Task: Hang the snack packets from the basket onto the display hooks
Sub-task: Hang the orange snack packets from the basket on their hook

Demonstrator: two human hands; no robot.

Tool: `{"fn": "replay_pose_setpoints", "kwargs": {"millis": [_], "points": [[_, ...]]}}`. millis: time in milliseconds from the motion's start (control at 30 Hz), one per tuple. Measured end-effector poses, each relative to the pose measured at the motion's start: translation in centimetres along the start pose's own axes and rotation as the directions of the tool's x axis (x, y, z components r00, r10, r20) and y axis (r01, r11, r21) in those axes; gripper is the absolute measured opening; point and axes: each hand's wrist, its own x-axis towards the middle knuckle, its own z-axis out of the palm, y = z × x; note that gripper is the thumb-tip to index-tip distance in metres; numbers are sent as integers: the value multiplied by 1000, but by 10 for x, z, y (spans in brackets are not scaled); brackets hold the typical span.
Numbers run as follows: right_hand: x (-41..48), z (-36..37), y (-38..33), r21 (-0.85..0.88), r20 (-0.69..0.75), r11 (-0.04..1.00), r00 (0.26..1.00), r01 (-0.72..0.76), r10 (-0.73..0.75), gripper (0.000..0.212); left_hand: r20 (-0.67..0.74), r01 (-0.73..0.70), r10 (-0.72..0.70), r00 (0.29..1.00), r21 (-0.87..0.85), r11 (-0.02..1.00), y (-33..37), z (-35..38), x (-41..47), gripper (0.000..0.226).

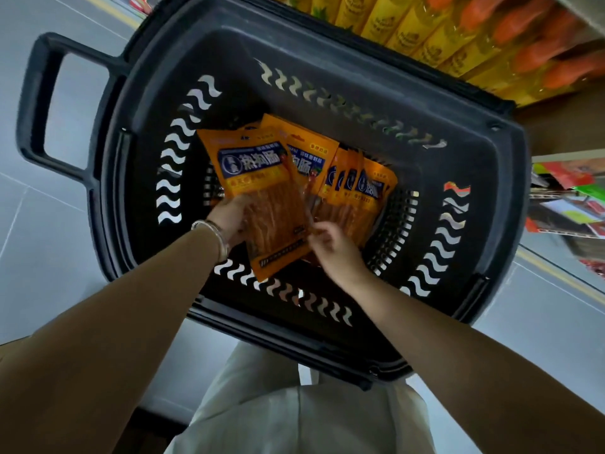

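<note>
A black plastic basket stands on the floor below me. Inside it lie several orange snack packets with blue labels. My left hand grips the left edge of the top packet, which is tilted up over the others. At that packet's lower right edge my right hand pinches it with thumb and fingers. More packets are fanned out to the right, partly under the top one. A silver bangle sits on my left wrist.
The basket's long handle sticks out at the upper left over grey floor tiles. Shelves with yellow bottles with orange caps run along the top right. Display hooks with coloured packets show at the right edge.
</note>
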Motion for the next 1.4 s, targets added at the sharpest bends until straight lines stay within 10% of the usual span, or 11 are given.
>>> {"fn": "replay_pose_setpoints", "kwargs": {"millis": [133, 400, 600, 800, 1000, 1200, 1400], "points": [[43, -28, 44, 103, -298, 965, 918, -240, 260, 24, 15, 46, -44, 999, -123, 991, 2, -18, 10, 39], [92, -30, 81, 534, -117, 682, 755, -500, 645, 98, 101, 80, -67, 993, -125, 989, -6, -13, 22, 25], [71, -13, 84, 476, -154, 789, 847, -388, 509, 114, -22, 55, -57, 998, -74, 996, -8, -8, 16, 32], [49, -19, 50, 393, -186, 866, 896, -309, 403, 28, -53, -77, 77, 996, 8, 997, 2, -6, -13, 46], [-2, -39, -2, 474, -218, 865, 929, -167, 299, 40, -124, -181, 193, 973, 103, 978, 13, 8, -82, 81], [-87, -79, -21, 327, -449, 945, 884, 23, 134, 8, -76, -348, 380, 922, 265, 899, 15, 18, -156, 60], [-183, -125, -27, 101, -678, 911, 697, 400, -231, 23, 42, -550, 579, 814, 375, 747, 9, 47, -216, 34]]}}
